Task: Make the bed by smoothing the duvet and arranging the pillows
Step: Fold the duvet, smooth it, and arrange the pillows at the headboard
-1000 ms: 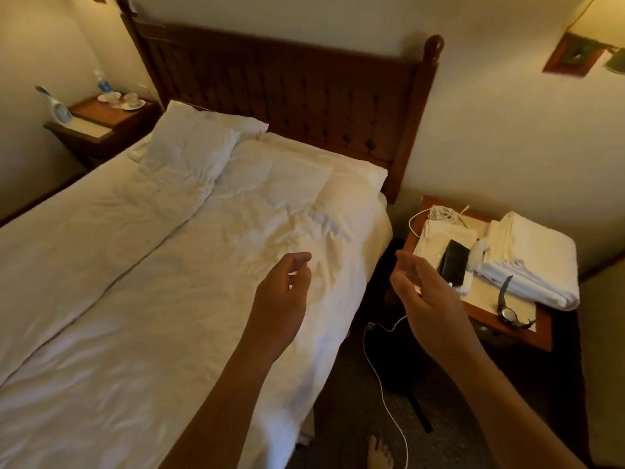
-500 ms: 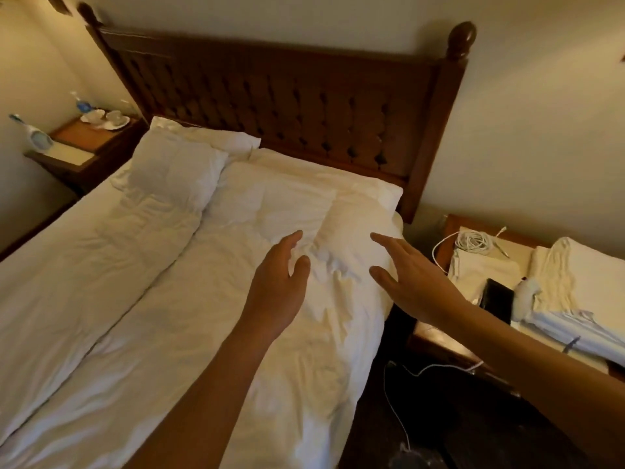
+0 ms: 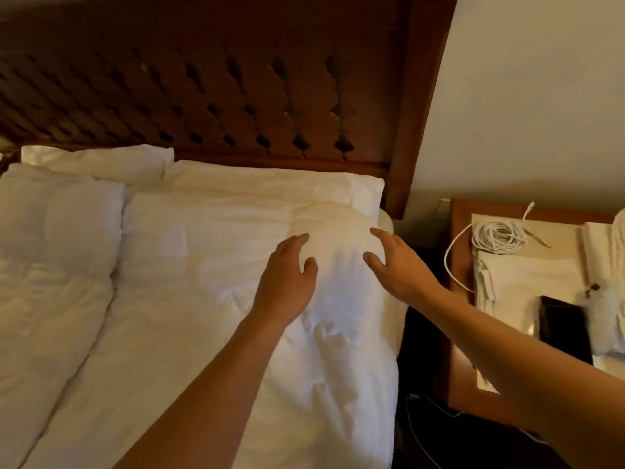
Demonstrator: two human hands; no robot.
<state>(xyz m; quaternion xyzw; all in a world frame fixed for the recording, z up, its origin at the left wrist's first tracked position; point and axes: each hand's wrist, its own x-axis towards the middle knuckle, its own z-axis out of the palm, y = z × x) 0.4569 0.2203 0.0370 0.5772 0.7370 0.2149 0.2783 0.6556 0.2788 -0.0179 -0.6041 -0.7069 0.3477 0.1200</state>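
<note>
A white duvet (image 3: pixel 189 299) covers the right half of the bed, creased near its right edge. Its top end humps up over a pillow (image 3: pixel 270 179) that lies against the headboard. My left hand (image 3: pixel 287 275) reaches over that hump with straight fingers, close to or on the cloth. My right hand (image 3: pixel 395 265) is spread beside it at the duvet's right edge, fingers open. A second duvet (image 3: pixel 50 299) and another pillow (image 3: pixel 101 162) lie on the left half.
A dark carved wooden headboard (image 3: pixel 203 79) stands behind the bed. To the right is a wooden nightstand (image 3: pixel 460 231) with a coiled white cable (image 3: pixel 497 233), folded white towels (image 3: pixel 608 265) and a black phone (image 3: pixel 564 326). A dark gap separates bed and nightstand.
I have leaned in toward the headboard. Both hands moved forward from mid-air over the bed's edge to the raised top end of the right duvet, fingers straightening.
</note>
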